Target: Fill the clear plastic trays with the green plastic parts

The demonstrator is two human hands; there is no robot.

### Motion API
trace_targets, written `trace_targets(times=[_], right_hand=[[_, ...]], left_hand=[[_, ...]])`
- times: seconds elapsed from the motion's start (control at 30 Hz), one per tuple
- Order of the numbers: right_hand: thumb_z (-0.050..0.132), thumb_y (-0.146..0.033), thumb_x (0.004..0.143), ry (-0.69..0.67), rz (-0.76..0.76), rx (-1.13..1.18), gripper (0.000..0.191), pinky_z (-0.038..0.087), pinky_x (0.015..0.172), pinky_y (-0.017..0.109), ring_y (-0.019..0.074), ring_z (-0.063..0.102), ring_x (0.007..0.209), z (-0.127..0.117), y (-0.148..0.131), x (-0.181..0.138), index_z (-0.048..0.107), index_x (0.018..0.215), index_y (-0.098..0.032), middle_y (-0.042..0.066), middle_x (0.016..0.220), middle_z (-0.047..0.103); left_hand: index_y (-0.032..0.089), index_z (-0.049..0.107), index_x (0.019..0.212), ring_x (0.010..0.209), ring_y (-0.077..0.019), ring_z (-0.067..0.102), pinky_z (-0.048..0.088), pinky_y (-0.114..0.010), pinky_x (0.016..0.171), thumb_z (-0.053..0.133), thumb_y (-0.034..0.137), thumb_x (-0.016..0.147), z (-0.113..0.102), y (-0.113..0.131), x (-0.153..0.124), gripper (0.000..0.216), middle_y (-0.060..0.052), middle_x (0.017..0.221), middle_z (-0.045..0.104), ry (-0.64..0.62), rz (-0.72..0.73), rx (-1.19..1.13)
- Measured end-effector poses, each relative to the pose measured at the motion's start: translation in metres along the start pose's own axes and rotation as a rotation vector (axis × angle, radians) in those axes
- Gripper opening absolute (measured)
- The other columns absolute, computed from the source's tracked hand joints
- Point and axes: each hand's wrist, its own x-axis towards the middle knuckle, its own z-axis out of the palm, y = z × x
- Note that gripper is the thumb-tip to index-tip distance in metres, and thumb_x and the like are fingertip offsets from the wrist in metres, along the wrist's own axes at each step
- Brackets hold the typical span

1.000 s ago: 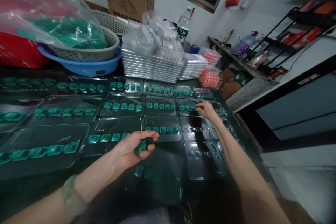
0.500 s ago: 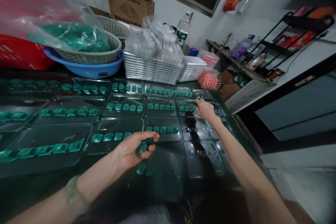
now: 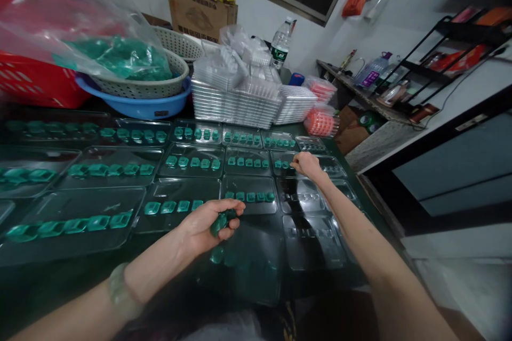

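Observation:
My left hand is curled, palm up, around several small translucent green cups, above the near trays. My right hand reaches to a clear plastic tray in the second row from the back. Its fingers are pinched together at the right end of a short line of green cups; whatever lies between the fingertips is hidden. Lines of the same cups sit in many clear trays, such as the near left tray. Trays at the near right show only clear recesses.
Behind the trays stand stacked clear plastic trays, a blue basin with a colander, and a bag of green pieces. Packs of pinkish-orange items lie at the back right. A water bottle stands behind.
My right hand has shifted slightly left and down over the same tray. My left hand still holds the green cups. The whole view has shifted a little.

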Motion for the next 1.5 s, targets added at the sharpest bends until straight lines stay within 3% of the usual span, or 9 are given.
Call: trace_targets(times=[0.23, 0.57, 0.7, 0.8, 0.87, 0.97, 1.07, 1.2, 1.5], right_hand=[[0.048, -0.027, 0.073, -0.004, 0.049, -0.003, 0.021, 0.042, 0.064, 0.026, 0.0212, 0.058, 0.082, 0.008, -0.007, 0.007, 0.062, 0.086, -0.017, 0.010, 0.086, 0.062], [0.037, -0.017, 0.078, 0.095, -0.070, -0.022, 0.024, 0.039, 0.070, 0.028, 0.0216, 0.051, 0.088, 0.007, -0.015, -0.019, 0.060, 0.082, -0.012, 0.014, 0.092, 0.055], [0.036, -0.019, 0.080, 0.188, -0.040, -0.008, 0.032, 0.039, 0.069, 0.031, 0.0238, 0.048, 0.090, -0.006, -0.021, -0.030, 0.050, 0.107, -0.009, 0.016, 0.099, 0.050], [0.036, -0.024, 0.082, 0.361, -0.051, 0.185, 0.038, 0.039, 0.070, 0.030, 0.0213, 0.049, 0.088, -0.026, -0.040, -0.056, 0.040, 0.118, -0.013, 0.013, 0.099, 0.050], [0.036, -0.027, 0.083, 0.440, -0.194, 0.411, 0.030, 0.040, 0.070, 0.028, 0.0177, 0.051, 0.081, -0.040, -0.062, -0.083, 0.048, 0.109, -0.018, 0.009, 0.093, 0.053], [0.041, -0.027, 0.082, 0.406, -0.479, 0.614, 0.023, 0.041, 0.068, 0.026, 0.0154, 0.051, 0.079, -0.057, -0.096, -0.122, 0.053, 0.101, -0.022, 0.005, 0.090, 0.054], [0.044, -0.025, 0.081, 0.376, -0.562, 0.584, 0.019, 0.040, 0.067, 0.028, 0.0169, 0.050, 0.082, -0.061, -0.117, -0.143, 0.055, 0.096, -0.023, 0.005, 0.088, 0.055], [0.047, -0.022, 0.079, 0.351, -0.542, 0.563, 0.014, 0.038, 0.064, 0.027, 0.0170, 0.048, 0.081, -0.052, -0.120, -0.143, 0.057, 0.088, -0.021, 0.005, 0.083, 0.054], [0.043, -0.015, 0.076, 0.264, -0.384, 0.944, 0.012, 0.035, 0.054, 0.021, 0.0108, 0.048, 0.063, -0.025, -0.115, -0.137, 0.054, 0.073, -0.019, 0.000, 0.072, 0.053]], left_hand=[[0.009, 0.056, 0.076, 0.055, -0.0081, 0.047, 0.028, -0.015, 0.035, 0.061, 0.017, 0.066, 0.012, 0.008, 0.001, 0.014, -0.005, 0.076, 0.052, 0.003, -0.027, -0.098], [0.005, 0.057, 0.078, 0.072, -0.0187, 0.056, 0.045, -0.021, 0.046, 0.056, 0.017, 0.070, 0.016, 0.017, 0.001, 0.015, -0.013, 0.081, 0.054, 0.003, 0.028, -0.365], [0.004, 0.056, 0.080, 0.075, -0.0204, 0.057, 0.050, -0.029, 0.057, 0.051, 0.019, 0.074, 0.024, 0.018, -0.001, 0.017, -0.014, 0.079, 0.054, 0.031, 0.069, -0.509], [0.006, 0.056, 0.082, 0.078, -0.0213, 0.057, 0.051, -0.032, 0.062, 0.047, 0.020, 0.077, 0.025, 0.017, 0.001, 0.018, -0.014, 0.080, 0.055, 0.015, 0.105, -0.560], [0.006, 0.056, 0.081, 0.081, -0.0229, 0.057, 0.051, -0.034, 0.064, 0.046, 0.021, 0.077, 0.025, 0.015, 0.003, 0.018, -0.015, 0.081, 0.056, 0.022, 0.115, -0.565], [0.006, 0.057, 0.077, 0.074, -0.0213, 0.058, 0.050, -0.032, 0.061, 0.045, 0.022, 0.078, 0.027, 0.013, 0.006, 0.020, -0.013, 0.076, 0.057, 0.042, 0.127, -0.510], [0.007, 0.059, 0.075, 0.061, -0.0166, 0.057, 0.048, -0.028, 0.053, 0.044, 0.021, 0.078, 0.030, 0.011, 0.009, 0.021, -0.010, 0.070, 0.059, 0.065, 0.128, -0.427], [0.006, 0.059, 0.078, 0.065, -0.0183, 0.057, 0.047, -0.029, 0.056, 0.046, 0.022, 0.076, 0.029, 0.007, 0.011, 0.020, -0.011, 0.074, 0.061, 0.046, 0.095, -0.398], [0.005, 0.058, 0.079, 0.074, -0.0240, 0.059, 0.047, -0.041, 0.068, 0.046, 0.024, 0.076, 0.030, 0.000, 0.010, 0.022, -0.013, 0.075, 0.060, 0.004, 0.077, -0.336]])
